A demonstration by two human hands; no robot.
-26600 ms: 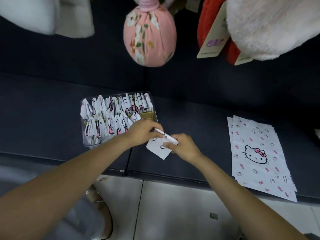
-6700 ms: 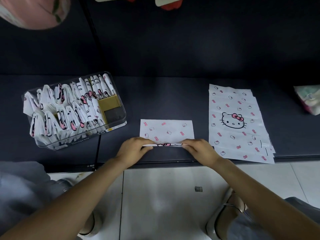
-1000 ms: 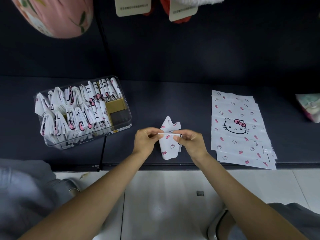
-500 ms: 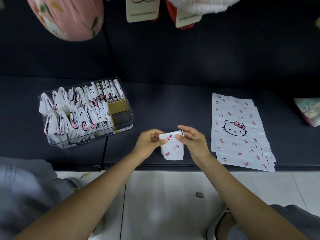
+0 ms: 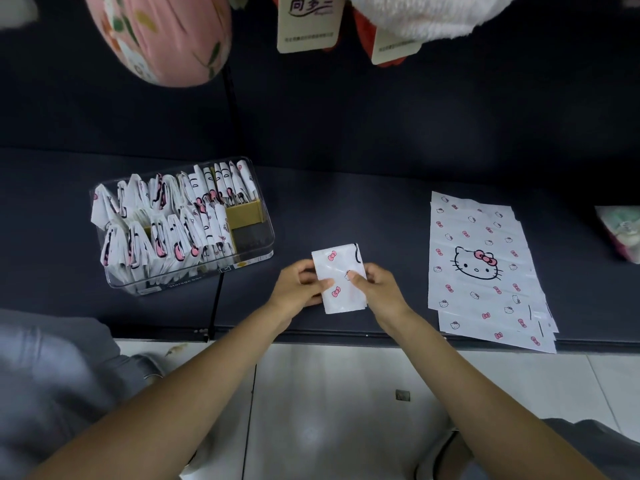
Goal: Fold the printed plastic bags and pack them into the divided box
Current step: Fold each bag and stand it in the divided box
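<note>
A small folded white plastic bag point(image 5: 337, 268) printed with pink bows lies between my hands, just above the dark shelf. My left hand point(image 5: 299, 287) pinches its left edge, thumb on top. My right hand point(image 5: 375, 289) pinches its right edge the same way. To the left stands a clear divided box point(image 5: 258, 249) packed with several folded bags upright; its near right compartment shows a brown divider and bare room. A stack of flat printed bags point(image 5: 481, 268) lies on the shelf to the right.
The dark shelf point(image 5: 346, 209) ends just under my wrists, with pale floor tiles below. A pink cloth ball point(image 5: 166, 32), paper tags and plush toys hang above at the back. A pastel packet point(image 5: 620, 233) lies at the far right edge.
The narrow folded strip held a second ago has been folded over into a compact rectangle. Both hands have shifted slightly and now flatten it by its side edges.
</note>
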